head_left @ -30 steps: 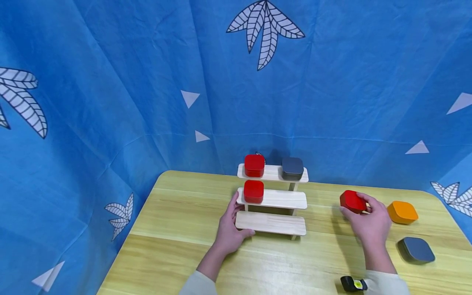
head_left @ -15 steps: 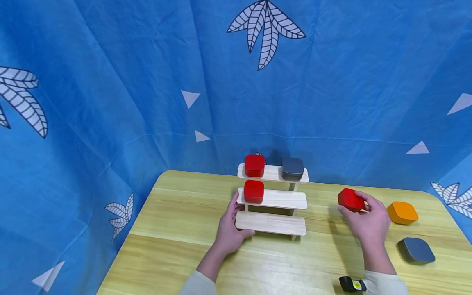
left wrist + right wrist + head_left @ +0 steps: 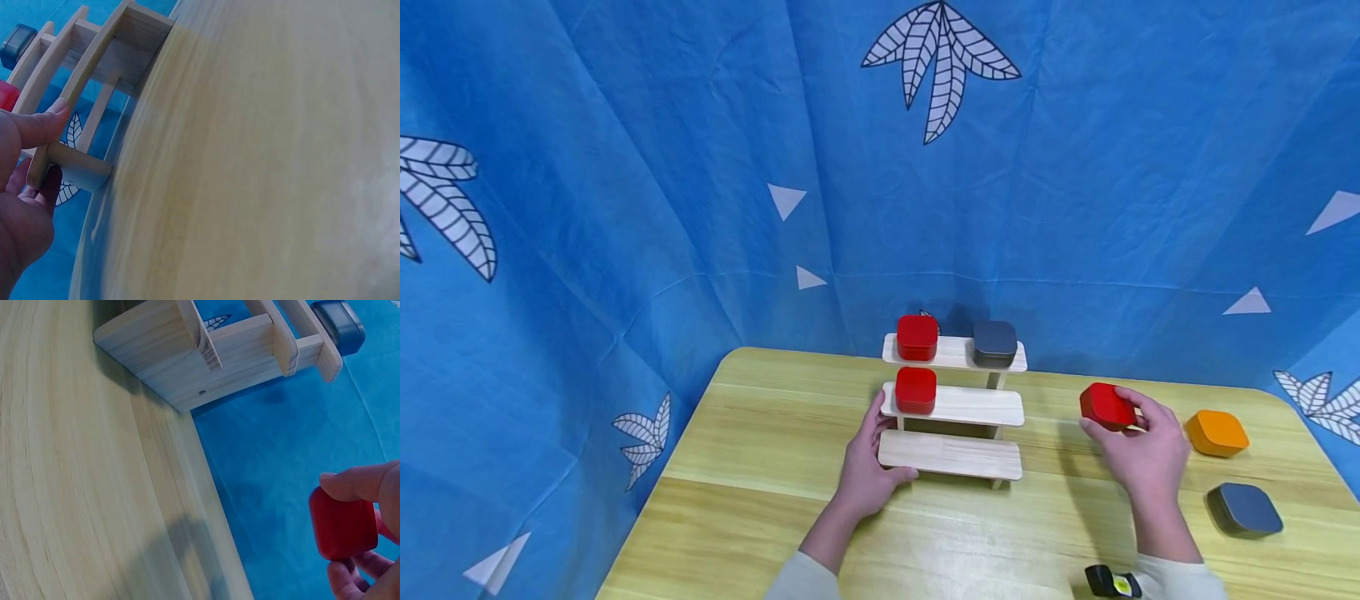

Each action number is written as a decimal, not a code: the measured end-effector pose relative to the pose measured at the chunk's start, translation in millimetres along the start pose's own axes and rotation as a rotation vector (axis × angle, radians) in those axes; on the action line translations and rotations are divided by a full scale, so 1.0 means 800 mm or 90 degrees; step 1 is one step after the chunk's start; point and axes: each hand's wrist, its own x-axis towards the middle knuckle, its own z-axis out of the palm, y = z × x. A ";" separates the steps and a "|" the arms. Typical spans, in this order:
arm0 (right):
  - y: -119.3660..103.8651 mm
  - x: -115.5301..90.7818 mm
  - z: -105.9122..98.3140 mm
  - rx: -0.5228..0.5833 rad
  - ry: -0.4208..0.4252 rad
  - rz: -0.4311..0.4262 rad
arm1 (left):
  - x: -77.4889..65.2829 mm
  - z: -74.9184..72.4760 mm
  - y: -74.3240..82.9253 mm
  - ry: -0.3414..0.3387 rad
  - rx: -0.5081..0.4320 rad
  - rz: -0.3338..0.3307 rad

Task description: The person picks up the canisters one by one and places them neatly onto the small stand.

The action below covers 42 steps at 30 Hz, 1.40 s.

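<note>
A three-tier wooden shelf [image 3: 951, 454] stands on the table. Its left end is gripped by my left hand [image 3: 867, 471], thumb at the front of the lowest board, as the left wrist view also shows. On the top board sit a red tin [image 3: 917, 337] at left and a dark grey tin [image 3: 995, 343] at right. Another red tin [image 3: 915, 390] occupies the left of the middle board. Right of the shelf, my right hand [image 3: 1150, 450] pinches a third red tin [image 3: 1105, 407] between thumb and fingers, held above the table. In the right wrist view this tin [image 3: 344, 525] appears tilted.
An orange tin [image 3: 1217, 432] and a dark grey tin [image 3: 1244, 509] lie on the wooden table [image 3: 760, 433] to the right of my right hand. Behind the table's back edge hangs a blue cloth [image 3: 700, 208] with leaf prints. A black strap device [image 3: 1112, 581] is at my right wrist.
My right hand has shifted slightly left, carrying the red tin a little closer to the shelf. The left hand and the shelf have stayed in place.
</note>
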 end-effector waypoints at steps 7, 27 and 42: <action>-0.009 -0.005 0.002 0.019 0.002 -0.017 | 0.000 0.000 -0.001 -0.001 -0.010 0.000; -0.029 -0.015 0.012 0.035 0.007 -0.091 | 0.002 0.000 -0.002 -0.009 -0.037 0.007; -0.039 -0.024 0.013 0.066 0.003 -0.095 | 0.000 0.000 -0.003 -0.005 -0.040 0.006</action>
